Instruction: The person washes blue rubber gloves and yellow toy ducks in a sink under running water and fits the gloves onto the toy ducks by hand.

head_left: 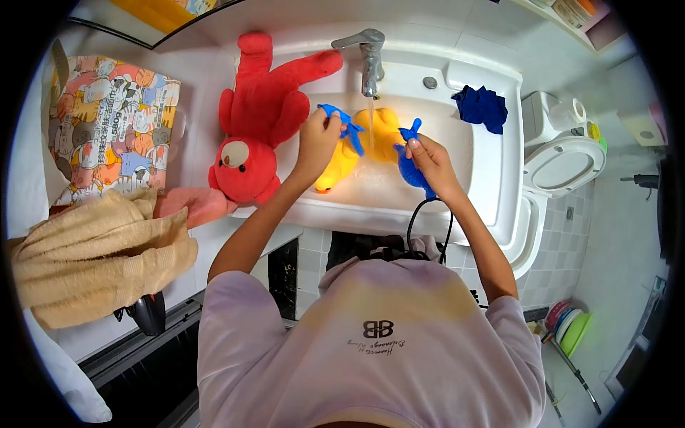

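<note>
The left hand (320,140), over the left part of the sink (453,163), is closed, pinching a blue piece of cloth (347,128) between thumb and fingers, with a loose end hanging down. The right hand (429,163), over the middle of the sink, is also closed and grips a second blue piece (412,171) near a small knotted top, its wider part hanging toward the sink's near edge. Whether the two blue pieces join cannot be told. A yellow toy duck (338,167) lies in the sink beneath and between the hands, and a thin stream of water (370,126) falls from the faucet (369,60) at the sink's far edge. A red stuffed bear (265,104) lies at the sink's left side, its head toward the near side. A crumpled dark blue cloth (481,108) sits on the sink's right rim. Left of the sink are a cat-patterned package (114,125), a pink cloth (191,205) and a beige towel (107,250). Right of the sink is a toilet (564,167) with its lid raised, and a paper roll (569,114) stands beside it.
</note>
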